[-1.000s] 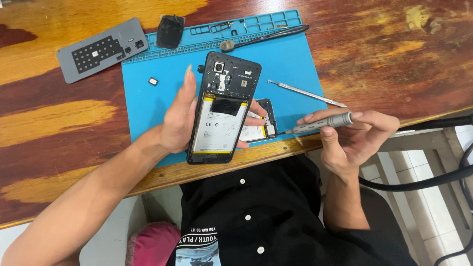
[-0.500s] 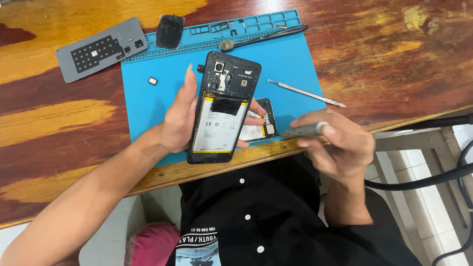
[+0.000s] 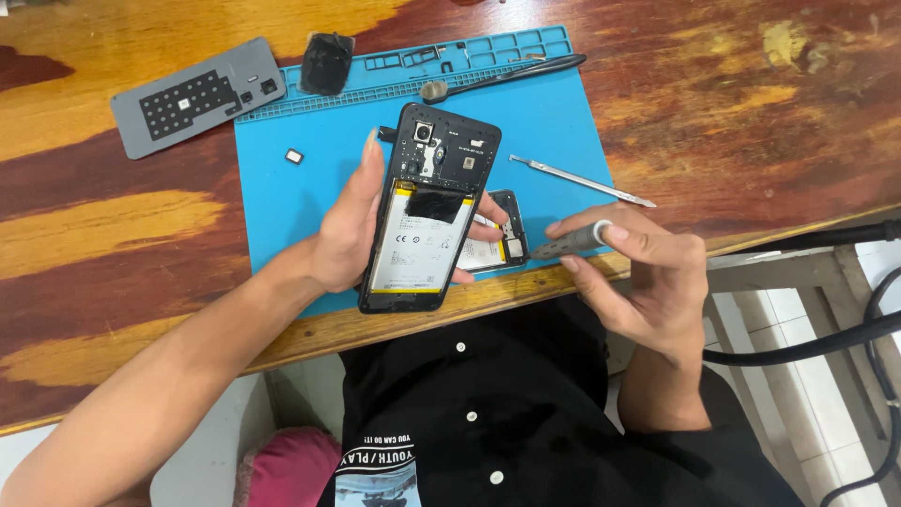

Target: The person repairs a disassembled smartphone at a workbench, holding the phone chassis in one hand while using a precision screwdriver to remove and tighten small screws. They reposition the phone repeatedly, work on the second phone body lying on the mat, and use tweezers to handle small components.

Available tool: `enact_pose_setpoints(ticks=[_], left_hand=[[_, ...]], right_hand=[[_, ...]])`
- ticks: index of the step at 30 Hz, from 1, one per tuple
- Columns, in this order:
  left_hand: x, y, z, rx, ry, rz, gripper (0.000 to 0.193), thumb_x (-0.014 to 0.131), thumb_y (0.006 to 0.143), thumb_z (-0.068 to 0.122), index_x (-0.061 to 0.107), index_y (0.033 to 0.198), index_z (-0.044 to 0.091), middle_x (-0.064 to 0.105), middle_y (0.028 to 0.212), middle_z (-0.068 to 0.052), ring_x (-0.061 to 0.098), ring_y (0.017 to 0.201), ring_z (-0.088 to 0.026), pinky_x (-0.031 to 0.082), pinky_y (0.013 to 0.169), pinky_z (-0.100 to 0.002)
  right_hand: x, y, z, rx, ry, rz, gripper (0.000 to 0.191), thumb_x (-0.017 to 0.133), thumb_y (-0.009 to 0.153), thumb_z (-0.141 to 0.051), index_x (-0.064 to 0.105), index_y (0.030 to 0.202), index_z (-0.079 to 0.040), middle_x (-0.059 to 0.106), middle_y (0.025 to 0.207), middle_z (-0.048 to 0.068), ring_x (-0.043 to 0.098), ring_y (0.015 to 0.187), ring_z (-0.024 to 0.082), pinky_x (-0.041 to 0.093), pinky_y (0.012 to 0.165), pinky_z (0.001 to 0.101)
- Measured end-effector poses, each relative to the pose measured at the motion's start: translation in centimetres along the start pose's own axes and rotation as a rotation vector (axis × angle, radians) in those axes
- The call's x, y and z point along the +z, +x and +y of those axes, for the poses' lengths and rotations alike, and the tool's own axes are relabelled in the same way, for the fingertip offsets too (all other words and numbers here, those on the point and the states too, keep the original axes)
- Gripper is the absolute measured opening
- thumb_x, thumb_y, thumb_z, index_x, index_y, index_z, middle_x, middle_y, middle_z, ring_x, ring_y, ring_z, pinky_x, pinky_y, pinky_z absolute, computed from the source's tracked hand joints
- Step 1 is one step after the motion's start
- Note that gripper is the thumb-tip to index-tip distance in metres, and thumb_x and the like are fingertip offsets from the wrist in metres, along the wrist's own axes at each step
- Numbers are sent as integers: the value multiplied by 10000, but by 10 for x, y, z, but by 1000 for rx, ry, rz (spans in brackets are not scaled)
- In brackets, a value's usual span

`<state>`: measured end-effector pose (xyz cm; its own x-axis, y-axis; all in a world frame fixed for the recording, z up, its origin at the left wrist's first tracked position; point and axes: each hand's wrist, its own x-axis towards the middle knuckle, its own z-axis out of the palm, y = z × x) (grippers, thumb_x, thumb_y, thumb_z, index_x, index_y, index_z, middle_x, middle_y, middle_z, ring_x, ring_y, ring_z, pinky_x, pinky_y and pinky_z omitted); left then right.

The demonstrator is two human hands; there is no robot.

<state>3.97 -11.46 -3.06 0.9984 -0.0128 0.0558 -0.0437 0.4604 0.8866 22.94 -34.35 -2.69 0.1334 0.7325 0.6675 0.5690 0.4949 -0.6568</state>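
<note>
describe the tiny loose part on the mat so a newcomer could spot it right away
Start at the blue mat on the wooden table. Just left of the left hand holding the opened phone lies a small square part, pale with a dark rim. It lies alone, far smaller than the nearby tools.

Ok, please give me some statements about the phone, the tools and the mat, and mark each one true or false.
1. The left hand holds the opened phone with its battery showing. True.
2. The right hand holds a hammer. False: it holds a grey screwdriver.
3. A metal pry tool lies on the right edge of the blue mat. True.
4. The grey cover lies on the mat. False: it lies on the wooden table, left of the mat.
5. The mat is red. False: it is blue.
</note>
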Motion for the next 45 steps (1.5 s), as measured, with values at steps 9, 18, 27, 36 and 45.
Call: enact_pose_setpoints(ticks=[9,18,27,36,45], left_hand=[[0,0,-2,12,-7,-7,1010,209,920,816,436,1537,50,562,1449,-255,583,1353,-354,623,993,-556],[-4,3,21,-174,176,384,715,449,995,606,658,1292,-10,752,1014,-151,750,873,-237,667,754,-411],[-30,-25,74,-297,1014,678,379,682,962,357,707,1151,29,766,900,-74,672,727,-95,534,650,-284],[-60,-37,74,-313,1278,757,479,678,982,341,535,1259,-22,732,981,-153,700,911,-215,531,796,-376],[-48,-46,63,-216,1879,791,464,777,978,378,707,1025,-78,699,899,-277,682,865,-464,541,785,-541]], right_hand=[[0,-5,5,7,35,-38,717,714,935,146,437,1496,-204,692,1189,272,749,1013,295,673,779,310],[0,-4,4,-38,-88,-41,693,729,939,108,443,1494,-193,699,1184,231,724,1054,297,630,860,369],[3,5,6,-37,-62,-56,751,745,930,117,458,1512,-263,703,1159,151,717,941,221,597,814,317],[4,6,13,-78,-98,-43,845,845,868,63,464,1517,-319,669,1110,97,696,914,181,562,753,289],[2,7,9,-77,-199,-40,752,871,875,48,466,1451,-215,669,1052,116,693,951,236,552,778,321]])
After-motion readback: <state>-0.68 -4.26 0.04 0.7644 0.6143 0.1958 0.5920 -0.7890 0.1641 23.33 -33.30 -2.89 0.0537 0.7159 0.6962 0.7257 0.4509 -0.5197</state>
